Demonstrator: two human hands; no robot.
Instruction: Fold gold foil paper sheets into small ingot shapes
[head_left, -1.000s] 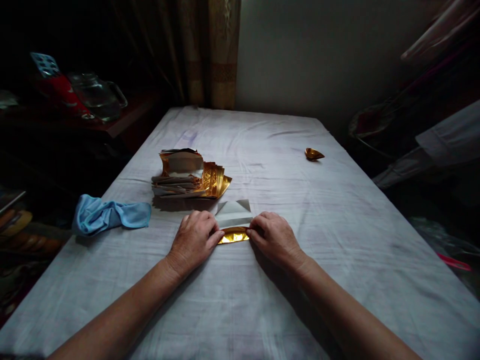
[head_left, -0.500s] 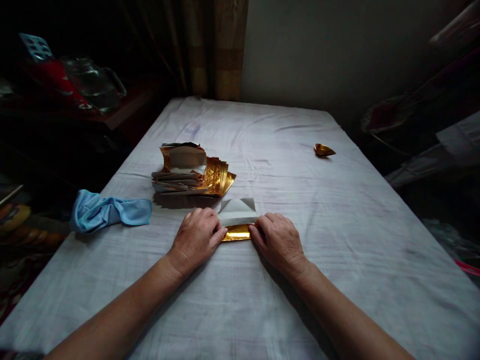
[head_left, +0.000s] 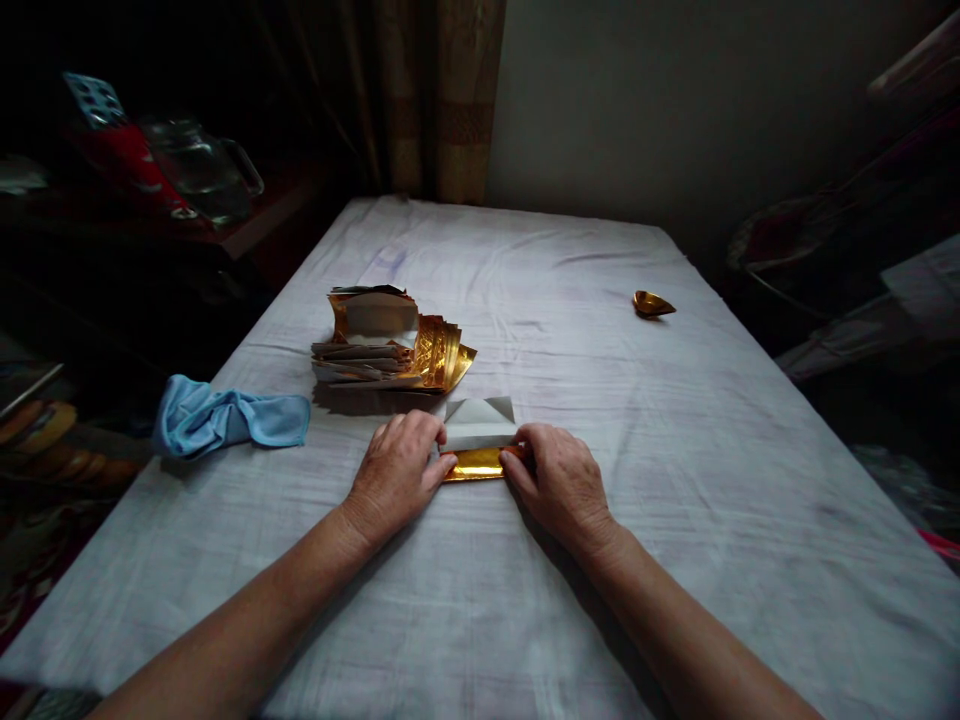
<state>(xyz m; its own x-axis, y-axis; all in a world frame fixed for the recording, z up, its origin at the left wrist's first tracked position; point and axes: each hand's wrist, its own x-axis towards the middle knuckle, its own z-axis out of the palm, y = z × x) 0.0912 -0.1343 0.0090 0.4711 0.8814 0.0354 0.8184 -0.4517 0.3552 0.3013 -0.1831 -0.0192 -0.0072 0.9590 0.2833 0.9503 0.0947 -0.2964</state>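
Observation:
A sheet of gold foil paper (head_left: 480, 463) lies on the cloth in front of me, its near edge folded up to show gold and its far part showing the grey-white back with creased corners. My left hand (head_left: 401, 462) pinches the left end of the gold fold, thumb on top. At the other end, my right hand (head_left: 559, 480) grips the fold the same way. Past my left hand stands a thick stack of gold foil paper (head_left: 435, 350), partly bent over. Far to the right sits a small folded gold paper piece (head_left: 652, 304), boat-like in shape.
A light blue cloth (head_left: 232, 415) lies crumpled at the left edge of the table, which a white sheet (head_left: 720, 500) covers. Beyond it, a dark side table (head_left: 262, 225) holds a glass jug (head_left: 202, 170) and a red container (head_left: 124, 165). A wall and curtain close off the back.
The view has shifted slightly, so everything appears a little further right. My left fingers have lifted slightly off the paper's far side; both hands stay at the fold's ends.

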